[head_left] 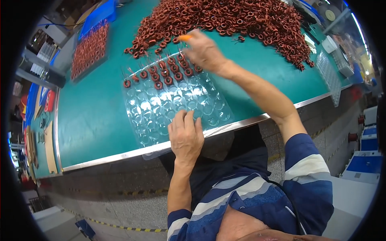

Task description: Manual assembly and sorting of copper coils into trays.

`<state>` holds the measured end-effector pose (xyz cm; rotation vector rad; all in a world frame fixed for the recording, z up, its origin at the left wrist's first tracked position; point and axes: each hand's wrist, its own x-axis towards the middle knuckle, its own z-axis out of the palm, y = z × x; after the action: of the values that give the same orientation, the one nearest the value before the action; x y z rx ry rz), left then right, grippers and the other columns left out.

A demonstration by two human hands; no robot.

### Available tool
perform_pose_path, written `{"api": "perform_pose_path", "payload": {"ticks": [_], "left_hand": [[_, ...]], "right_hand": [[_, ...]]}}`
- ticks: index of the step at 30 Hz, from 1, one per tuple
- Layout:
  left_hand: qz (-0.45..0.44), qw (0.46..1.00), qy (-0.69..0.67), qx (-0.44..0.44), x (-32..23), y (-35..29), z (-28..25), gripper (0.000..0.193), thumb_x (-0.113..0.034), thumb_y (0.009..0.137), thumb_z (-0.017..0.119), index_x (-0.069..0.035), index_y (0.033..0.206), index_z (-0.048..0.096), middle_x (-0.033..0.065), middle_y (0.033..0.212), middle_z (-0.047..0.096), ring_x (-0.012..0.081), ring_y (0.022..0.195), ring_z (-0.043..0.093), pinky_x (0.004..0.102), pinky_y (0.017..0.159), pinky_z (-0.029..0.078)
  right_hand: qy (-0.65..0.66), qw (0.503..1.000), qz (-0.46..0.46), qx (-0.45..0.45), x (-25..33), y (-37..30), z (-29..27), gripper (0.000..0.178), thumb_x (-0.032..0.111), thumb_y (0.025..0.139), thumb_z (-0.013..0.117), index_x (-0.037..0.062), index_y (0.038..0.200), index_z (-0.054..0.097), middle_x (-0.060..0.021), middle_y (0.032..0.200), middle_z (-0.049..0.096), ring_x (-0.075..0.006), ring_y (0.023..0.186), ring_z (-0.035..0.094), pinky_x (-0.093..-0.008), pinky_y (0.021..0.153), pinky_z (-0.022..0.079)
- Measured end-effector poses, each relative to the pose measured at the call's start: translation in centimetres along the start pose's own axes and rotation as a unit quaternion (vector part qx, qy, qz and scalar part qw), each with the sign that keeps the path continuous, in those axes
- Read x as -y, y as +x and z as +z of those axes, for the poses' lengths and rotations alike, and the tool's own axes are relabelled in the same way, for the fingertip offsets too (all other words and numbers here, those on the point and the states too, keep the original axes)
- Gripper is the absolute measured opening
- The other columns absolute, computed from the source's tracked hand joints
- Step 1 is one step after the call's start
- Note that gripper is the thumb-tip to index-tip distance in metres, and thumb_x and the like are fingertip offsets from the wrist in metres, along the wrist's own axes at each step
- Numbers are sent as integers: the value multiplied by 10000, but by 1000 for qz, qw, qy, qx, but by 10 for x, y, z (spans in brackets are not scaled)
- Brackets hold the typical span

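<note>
Right hand (203,50): too blurry, can't tell if it's gripping anything, arm reaching to upper centre
Left hand (186,136): palm down, unclenched, fingertips on the clear blister tray (159,109), mid-frame
Toroidal coils (178,76): seated in the tray's upper rows, just below the right hand
Coil pile (225,18): top centre

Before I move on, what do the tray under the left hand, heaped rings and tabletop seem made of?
Tray: likely clear plastic, glossy; green shows through, pockets catch glare.
Heaped rings: likely reddish lacquered wire, satin-looking; thin leads stick out; cores unclear.
Tabletop: perhaps rubber or vinyl; smooth green, soft sheen.
</note>
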<state>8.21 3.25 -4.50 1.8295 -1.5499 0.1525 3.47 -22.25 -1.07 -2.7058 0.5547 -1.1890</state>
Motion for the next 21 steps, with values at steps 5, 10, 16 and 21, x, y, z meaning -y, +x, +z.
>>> {"api": "perform_pose_path", "payload": {"ticks": [5, 10, 16, 21], "left_hand": [[-9, 1000, 14, 8, -2, 1, -2, 275, -103, 795, 687, -20, 1046, 611, 137, 1055, 583, 311, 949, 577, 395, 800, 444], [-9, 1000, 20, 8, -2, 1, -1, 273, -113, 805, 682, -23, 1052, 606, 138, 1065, 579, 313, 952, 574, 399, 795, 443], [-6, 1000, 5, 9, -3, 1, -6, 295, -83, 806, 662, -4, 1082, 597, 160, 1087, 565, 302, 956, 573, 386, 813, 446], [-52, 956, -283, -52, -39, 36, 2, 488, -3, 822, 617, 13, 1290, 481, 200, 1177, 523, 279, 918, 582, 363, 812, 492]], "right_hand": [[-314, 944, 85, 54, -116, -30, -46, 345, 195, 832, 684, 32, 1122, 591, -141, 1018, 562, -302, 944, 585, -393, 801, 513], [-335, 934, 42, 113, -166, -31, -50, 87, 94, 870, 575, 22, 918, 569, -144, 953, 574, -296, 885, 625, -398, 741, 542], [-240, 969, 40, 32, -137, -33, -89, 193, 199, 925, 575, 13, 945, 620, -127, 966, 602, -315, 834, 625, -401, 735, 510], [-51, 994, 87, 29, -51, -51, -131, 205, 187, 908, 618, -16, 905, 649, -140, 800, 615, -291, 687, 610, -386, 626, 477]]}}
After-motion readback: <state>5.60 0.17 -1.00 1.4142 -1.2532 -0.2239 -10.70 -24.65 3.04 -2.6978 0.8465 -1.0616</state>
